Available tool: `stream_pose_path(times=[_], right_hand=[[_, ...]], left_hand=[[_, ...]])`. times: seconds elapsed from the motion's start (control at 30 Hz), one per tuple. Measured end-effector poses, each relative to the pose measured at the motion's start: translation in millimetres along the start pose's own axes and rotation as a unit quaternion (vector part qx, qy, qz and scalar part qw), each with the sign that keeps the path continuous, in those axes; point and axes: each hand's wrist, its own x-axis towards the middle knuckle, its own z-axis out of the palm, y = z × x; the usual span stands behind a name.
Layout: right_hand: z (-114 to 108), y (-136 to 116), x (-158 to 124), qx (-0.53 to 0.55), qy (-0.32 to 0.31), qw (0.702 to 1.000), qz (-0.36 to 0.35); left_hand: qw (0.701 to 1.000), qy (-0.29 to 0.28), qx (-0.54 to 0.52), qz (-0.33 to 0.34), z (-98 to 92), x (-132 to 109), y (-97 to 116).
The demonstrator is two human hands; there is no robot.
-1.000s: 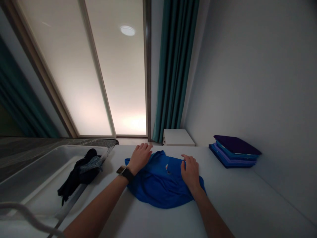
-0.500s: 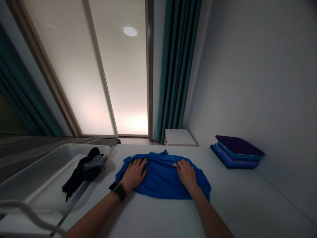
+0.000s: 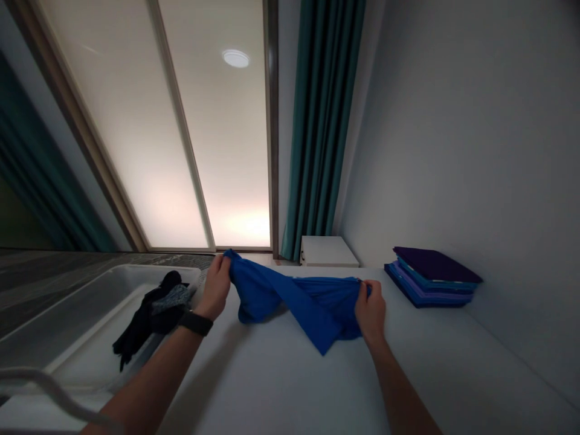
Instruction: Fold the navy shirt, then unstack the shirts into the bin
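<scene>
Head view, the only one. One blue garment (image 3: 312,299) hangs stretched between the two hands, lifted off the white table (image 3: 281,386) except for its lower folds, which sag to the surface between the hands. The left hand (image 3: 216,287) is clenched on one end of the cloth, raised higher; a dark wristwatch (image 3: 196,323) sits on that wrist. The right hand (image 3: 371,305) pinches the other end, lower and nearer the table. The fabric is thin, soft and creased, gathered into a rope-like band with one pointed corner drooping toward the person from the span between the hands.

Beyond the right hand, well apart, stands one neat stack of folded cloths (image 3: 430,277) in purple, teal and blue, flat and square-edged, against the wall. Just beside the left hand, on its outer side, lies one pale plastic tray (image 3: 67,314), smooth and shallow, holding one crumpled dark garment (image 3: 149,311). One small white box (image 3: 327,251) sits past both hands by the teal curtain (image 3: 324,121)
</scene>
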Motion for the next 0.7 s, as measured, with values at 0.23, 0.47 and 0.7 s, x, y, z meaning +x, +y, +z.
stream_pose_path(times=[0.23,0.47,0.7], right_hand=[[-0.8,-6.6,-4.1,-0.074,0.051,0.991,-0.094],[21.7,-48.4,-56.5,-0.014,-0.29,0.914,-0.284],[18.3,-30.2,-56.7,-0.075,-0.328,0.905,-0.261]], left_hand=[[0.959,-0.042,0.239,0.15,-20.9,-2.2,-10.7],[0.817,-0.372,0.345,0.273,14.5,-76.7,2.8],[0.793,-0.365,0.381,0.303,27.1,-88.5,-5.6]])
